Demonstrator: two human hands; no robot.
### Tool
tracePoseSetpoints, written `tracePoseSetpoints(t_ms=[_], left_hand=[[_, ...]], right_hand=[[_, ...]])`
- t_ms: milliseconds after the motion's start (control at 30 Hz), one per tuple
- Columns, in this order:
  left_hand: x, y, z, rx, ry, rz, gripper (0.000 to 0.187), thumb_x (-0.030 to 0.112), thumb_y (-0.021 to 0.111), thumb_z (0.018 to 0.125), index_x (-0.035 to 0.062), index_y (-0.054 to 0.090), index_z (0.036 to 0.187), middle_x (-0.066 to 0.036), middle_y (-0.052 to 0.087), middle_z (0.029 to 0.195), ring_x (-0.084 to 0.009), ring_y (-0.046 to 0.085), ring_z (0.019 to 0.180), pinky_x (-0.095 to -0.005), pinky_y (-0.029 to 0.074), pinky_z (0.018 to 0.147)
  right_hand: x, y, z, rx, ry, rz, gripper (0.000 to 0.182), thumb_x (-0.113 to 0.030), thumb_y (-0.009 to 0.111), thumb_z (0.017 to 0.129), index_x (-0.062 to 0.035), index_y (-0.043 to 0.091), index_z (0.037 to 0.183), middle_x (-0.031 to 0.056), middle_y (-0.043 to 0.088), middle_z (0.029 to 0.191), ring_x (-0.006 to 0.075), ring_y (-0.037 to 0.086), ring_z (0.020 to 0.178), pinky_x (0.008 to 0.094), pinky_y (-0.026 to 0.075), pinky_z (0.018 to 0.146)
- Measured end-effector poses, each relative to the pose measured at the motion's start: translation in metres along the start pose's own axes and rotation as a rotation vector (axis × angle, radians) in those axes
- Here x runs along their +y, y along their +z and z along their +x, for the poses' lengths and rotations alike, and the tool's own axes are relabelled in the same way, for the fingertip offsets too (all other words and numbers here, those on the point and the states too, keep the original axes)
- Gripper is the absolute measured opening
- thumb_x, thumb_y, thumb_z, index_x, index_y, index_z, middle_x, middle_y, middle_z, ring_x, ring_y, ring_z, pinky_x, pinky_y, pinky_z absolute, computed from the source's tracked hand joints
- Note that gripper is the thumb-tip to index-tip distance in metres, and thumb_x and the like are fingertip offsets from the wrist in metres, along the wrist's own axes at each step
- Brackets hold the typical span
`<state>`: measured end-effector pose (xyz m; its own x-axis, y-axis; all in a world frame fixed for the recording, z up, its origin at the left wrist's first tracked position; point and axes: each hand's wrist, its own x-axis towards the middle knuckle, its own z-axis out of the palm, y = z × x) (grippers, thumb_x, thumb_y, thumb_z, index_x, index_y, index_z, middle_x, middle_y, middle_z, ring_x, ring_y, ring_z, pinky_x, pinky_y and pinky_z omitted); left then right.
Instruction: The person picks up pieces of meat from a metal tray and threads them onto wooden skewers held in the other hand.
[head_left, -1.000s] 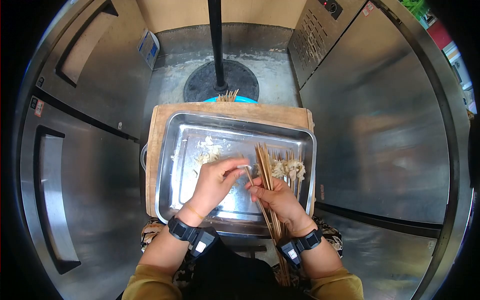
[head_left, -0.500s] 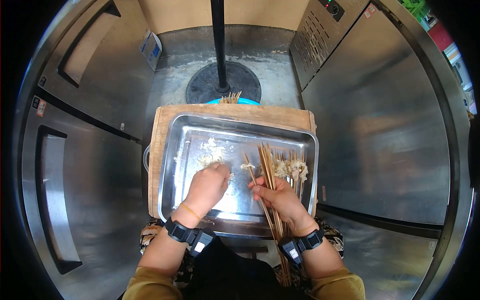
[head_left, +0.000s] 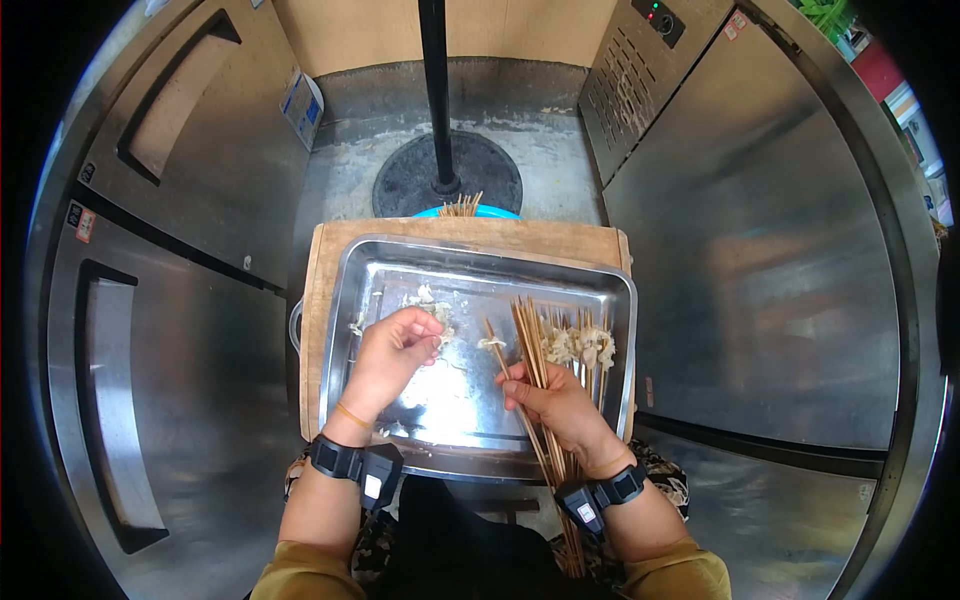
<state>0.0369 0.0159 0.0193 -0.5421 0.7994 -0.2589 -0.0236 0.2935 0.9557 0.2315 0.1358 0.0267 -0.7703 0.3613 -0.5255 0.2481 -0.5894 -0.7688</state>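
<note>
My right hand (head_left: 555, 402) is closed around a bundle of bamboo skewers (head_left: 530, 335). One separate skewer (head_left: 512, 375) leans left between its thumb and fingers, with a small pale food piece (head_left: 490, 343) near the tip. My left hand (head_left: 395, 355) hovers over the left half of the metal tray (head_left: 480, 462), thumb and fingertips pinched together. Whatever lies in that pinch is too small to make out. Pale food shreds (head_left: 424, 295) are scattered just beyond those fingers. Several loaded skewers (head_left: 590, 345), with pale bunched food on them, lie at the tray's right side.
Under the tray is a wooden board (head_left: 312, 330). Behind it, more skewers (head_left: 462, 206) stick up from a blue container (head_left: 485, 211). A black pole (head_left: 436, 90) rises from a round base. Steel cabinets (head_left: 760, 260) flank both sides.
My left hand has lifted off the pale shreds and turned, moving slightly left, so its pinched fingertips now show. My right hand keeps its hold on the skewers almost in place.
</note>
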Motion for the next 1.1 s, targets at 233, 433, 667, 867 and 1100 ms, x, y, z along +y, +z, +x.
tracePoseSetpoints(t_ms=[233,433,667,867,1100], left_hand=[[0.008,-0.017,0.003,0.128,0.078,0.194,0.016,-0.003,0.061,0.078,0.0035,0.060,0.092,-0.004,0.060,0.092,-0.0101,0.056,0.073,-0.0218,0.048,0.064],[0.003,0.007,-0.004,0.193,0.485,0.927,0.024,0.003,0.072,0.064,0.0080,0.061,0.085,-0.009,0.056,0.086,-0.0296,0.057,0.071,-0.0313,0.049,0.064],[-0.018,-0.007,0.002,-0.125,-0.028,0.112,0.014,0.004,0.069,0.075,0.0069,0.063,0.086,-0.002,0.063,0.077,-0.0087,0.057,0.064,-0.0238,0.047,0.060],[-0.004,-0.016,0.007,0.085,0.068,0.296,0.026,0.004,0.069,0.074,0.0073,0.062,0.099,-0.004,0.064,0.084,-0.0127,0.059,0.069,-0.0250,0.047,0.063],[0.001,0.002,0.007,0.214,0.426,0.910,0.036,0.001,0.066,0.069,0.0083,0.061,0.105,-0.010,0.053,0.117,-0.0291,0.049,0.107,-0.0366,0.041,0.092]], right_hand=[[-0.001,0.002,0.000,0.002,0.002,0.029,0.008,-0.007,0.058,0.087,-0.0042,0.060,0.095,0.0022,0.061,0.073,0.0016,0.041,0.049,0.0143,0.030,0.044],[0.001,0.002,0.000,0.002,-0.013,0.017,0.008,-0.007,0.058,0.087,-0.0045,0.059,0.095,0.0025,0.061,0.074,0.0016,0.041,0.049,0.0145,0.030,0.044],[0.003,0.000,0.001,0.014,-0.014,0.034,0.008,-0.007,0.058,0.087,-0.0051,0.059,0.094,0.0027,0.062,0.076,0.0017,0.043,0.051,0.0145,0.031,0.045],[-0.002,0.003,0.000,0.006,0.003,0.027,0.007,-0.007,0.059,0.087,-0.0052,0.059,0.094,0.0025,0.062,0.076,0.0015,0.042,0.050,0.0146,0.031,0.045],[0.000,0.006,0.001,0.043,-0.027,0.023,0.010,-0.008,0.058,0.087,-0.0053,0.060,0.096,0.0003,0.060,0.071,0.0012,0.039,0.049,0.0146,0.028,0.044]])
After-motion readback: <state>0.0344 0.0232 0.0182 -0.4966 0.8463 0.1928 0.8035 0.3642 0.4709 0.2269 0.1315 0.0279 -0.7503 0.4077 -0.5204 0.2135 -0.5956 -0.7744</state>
